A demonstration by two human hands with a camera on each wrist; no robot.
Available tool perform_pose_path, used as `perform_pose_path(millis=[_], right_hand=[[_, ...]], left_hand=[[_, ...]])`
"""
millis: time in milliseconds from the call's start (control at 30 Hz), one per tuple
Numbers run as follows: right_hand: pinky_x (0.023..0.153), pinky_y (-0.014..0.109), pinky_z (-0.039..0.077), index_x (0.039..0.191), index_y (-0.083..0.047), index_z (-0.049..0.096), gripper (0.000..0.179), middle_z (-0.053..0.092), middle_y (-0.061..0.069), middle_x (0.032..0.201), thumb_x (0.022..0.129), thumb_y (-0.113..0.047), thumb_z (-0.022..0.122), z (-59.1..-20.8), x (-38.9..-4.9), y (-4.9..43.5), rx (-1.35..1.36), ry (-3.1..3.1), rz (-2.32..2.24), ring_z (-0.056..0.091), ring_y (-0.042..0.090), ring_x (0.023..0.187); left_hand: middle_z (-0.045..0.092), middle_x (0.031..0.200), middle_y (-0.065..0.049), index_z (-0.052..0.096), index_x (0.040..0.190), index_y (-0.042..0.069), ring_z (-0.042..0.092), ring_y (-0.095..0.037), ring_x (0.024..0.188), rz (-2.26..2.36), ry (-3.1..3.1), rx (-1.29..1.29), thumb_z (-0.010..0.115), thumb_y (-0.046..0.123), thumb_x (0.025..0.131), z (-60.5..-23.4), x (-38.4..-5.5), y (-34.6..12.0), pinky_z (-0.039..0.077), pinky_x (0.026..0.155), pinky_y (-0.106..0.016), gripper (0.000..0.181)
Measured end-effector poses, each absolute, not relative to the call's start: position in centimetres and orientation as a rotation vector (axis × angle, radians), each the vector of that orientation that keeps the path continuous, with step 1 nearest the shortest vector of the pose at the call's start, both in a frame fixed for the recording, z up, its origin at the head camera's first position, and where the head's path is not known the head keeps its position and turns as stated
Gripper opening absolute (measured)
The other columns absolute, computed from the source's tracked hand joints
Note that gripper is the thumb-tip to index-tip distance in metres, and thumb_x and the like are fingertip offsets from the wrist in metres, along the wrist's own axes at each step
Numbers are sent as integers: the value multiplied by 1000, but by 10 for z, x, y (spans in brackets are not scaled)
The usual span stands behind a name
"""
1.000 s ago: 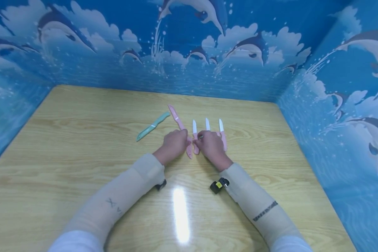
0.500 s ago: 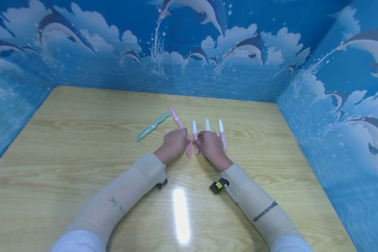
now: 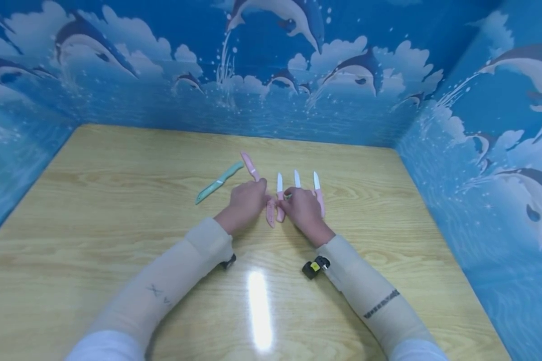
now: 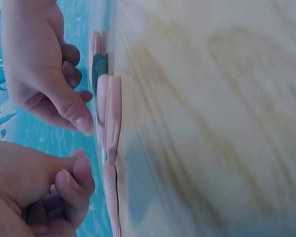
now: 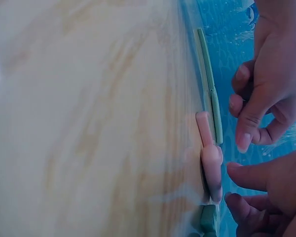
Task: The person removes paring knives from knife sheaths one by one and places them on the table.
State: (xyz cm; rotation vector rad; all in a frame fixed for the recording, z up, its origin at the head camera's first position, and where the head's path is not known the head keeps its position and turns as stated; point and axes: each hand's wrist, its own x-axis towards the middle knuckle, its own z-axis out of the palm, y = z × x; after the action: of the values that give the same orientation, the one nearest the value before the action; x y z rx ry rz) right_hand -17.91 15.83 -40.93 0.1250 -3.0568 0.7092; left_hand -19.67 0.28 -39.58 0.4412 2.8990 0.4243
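Note:
My left hand (image 3: 245, 201), fingers loosely bent, hovers over the lower end of a pink knife (image 3: 247, 161) and hides part of it. Just right of its fingertips lies a pink speckled piece (image 3: 271, 214) like a blade cover. My right hand (image 3: 303, 206) hangs with bent fingers over a row of knives. Nothing shows between the fingers of either hand in the wrist views. A pink-handled knife (image 3: 280, 213) with a bare white blade lies beside my right fingertips. Another white blade (image 3: 297, 176) pokes out beyond that hand, its handle hidden. Right of it lies a second pink-handled knife (image 3: 320, 200).
A green knife (image 3: 219, 183) lies slanted at the left. In the right wrist view a green piece (image 5: 207, 219) lies beside the pink one. The wooden table (image 3: 117, 220) meets blue dolphin-printed walls (image 3: 262, 110) at its back and sides.
My left hand has shifted slightly left and away from me, covering more of the pink knife and exposing more of the speckled piece. My right hand stays in place.

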Motion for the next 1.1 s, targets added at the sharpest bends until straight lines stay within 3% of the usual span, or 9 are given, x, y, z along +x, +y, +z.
perform_pose_path(millis=[233,333,533,700,967,1100], right_hand=[[50,27,45,114,-3,68,39,65,1,68,89,-33,70,-408,-178,158,152,-3043,719,57,15,58],[55,30,48,113,-3,69,38,65,1,70,90,-34,69,-406,-178,155,166,-3036,710,58,16,61],[63,34,52,112,-5,70,41,68,0,76,88,-38,71,-401,-180,147,173,-3034,679,62,17,68],[63,33,53,113,-5,69,44,70,-1,79,88,-42,70,-398,-186,139,158,-3043,667,64,15,70],[68,38,56,115,-3,67,42,68,-1,71,91,-38,68,-397,-199,125,191,-3066,655,67,20,71],[72,40,56,112,-5,69,40,72,3,83,90,-39,69,-395,-206,117,188,-3084,581,68,24,85]], left_hand=[[67,89,-9,58,118,5,63,-23,76,395,2943,486,63,26,95,-386,-203,-10,53,62,-32,31],[66,91,-9,60,111,6,62,-24,80,377,2963,525,67,22,93,-382,-207,-16,54,68,-35,25],[63,119,-14,62,124,11,57,-34,107,266,3015,580,62,10,94,-378,-219,-23,48,90,-51,29],[57,132,-12,59,132,17,49,-37,123,210,3037,620,54,0,96,-381,-235,-29,42,98,-56,40],[52,137,-11,61,130,17,43,-36,126,227,3017,619,57,8,97,-392,-257,-39,36,100,-58,34],[51,138,-11,60,130,16,41,-37,128,231,3013,620,57,7,97,-394,-262,-41,34,103,-60,35]])
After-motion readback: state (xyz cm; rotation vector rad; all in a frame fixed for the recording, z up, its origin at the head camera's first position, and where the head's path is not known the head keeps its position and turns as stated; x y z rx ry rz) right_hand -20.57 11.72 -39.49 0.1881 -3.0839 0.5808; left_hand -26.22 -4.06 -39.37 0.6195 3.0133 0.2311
